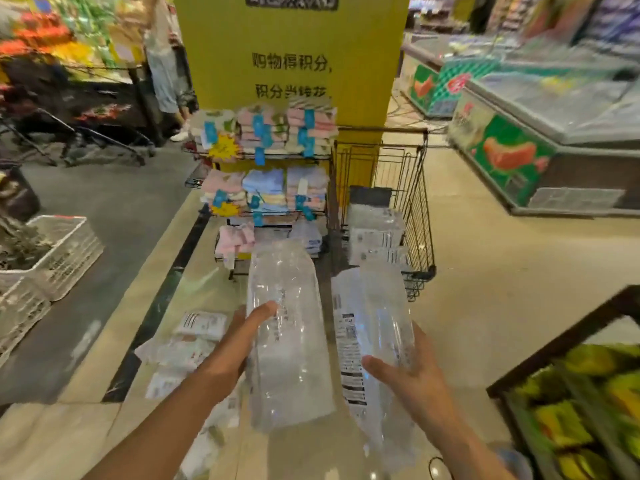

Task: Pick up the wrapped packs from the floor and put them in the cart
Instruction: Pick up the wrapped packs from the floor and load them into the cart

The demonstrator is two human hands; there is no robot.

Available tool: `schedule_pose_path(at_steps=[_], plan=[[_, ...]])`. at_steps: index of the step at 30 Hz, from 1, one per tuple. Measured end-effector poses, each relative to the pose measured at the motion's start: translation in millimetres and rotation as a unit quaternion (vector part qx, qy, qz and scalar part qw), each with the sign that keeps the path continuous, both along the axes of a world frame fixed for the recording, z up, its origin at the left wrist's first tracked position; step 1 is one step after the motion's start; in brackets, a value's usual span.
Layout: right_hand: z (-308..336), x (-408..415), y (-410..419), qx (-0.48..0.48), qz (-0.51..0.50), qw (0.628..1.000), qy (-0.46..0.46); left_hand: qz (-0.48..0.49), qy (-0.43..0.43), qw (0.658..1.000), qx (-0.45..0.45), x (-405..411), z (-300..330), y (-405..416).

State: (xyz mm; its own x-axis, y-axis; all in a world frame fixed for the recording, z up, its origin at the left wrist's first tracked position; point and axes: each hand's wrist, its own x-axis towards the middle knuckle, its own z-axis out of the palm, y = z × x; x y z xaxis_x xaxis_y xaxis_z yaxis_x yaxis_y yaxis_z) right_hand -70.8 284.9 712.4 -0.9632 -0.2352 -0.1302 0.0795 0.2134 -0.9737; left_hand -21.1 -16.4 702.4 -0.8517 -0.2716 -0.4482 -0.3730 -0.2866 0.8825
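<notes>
Left hand (239, 344) grips one clear wrapped pack (289, 337), right hand (412, 372) another (374, 344), both held before the cart (412, 202) at frame centre.

Your left hand (239, 344) grips one clear wrapped pack (289, 337) and your right hand (412, 372) grips another (372, 341), both raised before the wire cart (415, 209), which already holds packs (375, 237). More packs (187, 348) lie on the floor.

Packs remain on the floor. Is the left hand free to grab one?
Probably not yet: the left hand already holds a clear pack, though nothing blocks the floor packs beside it.
</notes>
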Motion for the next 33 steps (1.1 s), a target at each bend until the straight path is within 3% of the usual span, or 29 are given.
schedule_pose_path(at_steps=[6,13,27,33], plan=[[-11.3,-66.0,107.7,0.003,-0.068,0.997,-0.028,-0.044,0.004,0.999,-0.005,-98.3,-2.0,118.9],[-1.0,-165.6,167.0,0.066,-0.104,0.992,-0.036,-0.069,-0.047,0.996,-0.017,-196.1,-4.2,174.7],[-15.2,-498.4,125.6,0.084,-0.001,0.996,-0.017,0.056,-0.099,0.993,0.013,-482.6,-49.2,152.3],[-5.8,-626.5,86.1,0.114,0.048,0.992,0.010,0.133,-0.125,0.982,0.044,-568.1,-51.5,133.8]])
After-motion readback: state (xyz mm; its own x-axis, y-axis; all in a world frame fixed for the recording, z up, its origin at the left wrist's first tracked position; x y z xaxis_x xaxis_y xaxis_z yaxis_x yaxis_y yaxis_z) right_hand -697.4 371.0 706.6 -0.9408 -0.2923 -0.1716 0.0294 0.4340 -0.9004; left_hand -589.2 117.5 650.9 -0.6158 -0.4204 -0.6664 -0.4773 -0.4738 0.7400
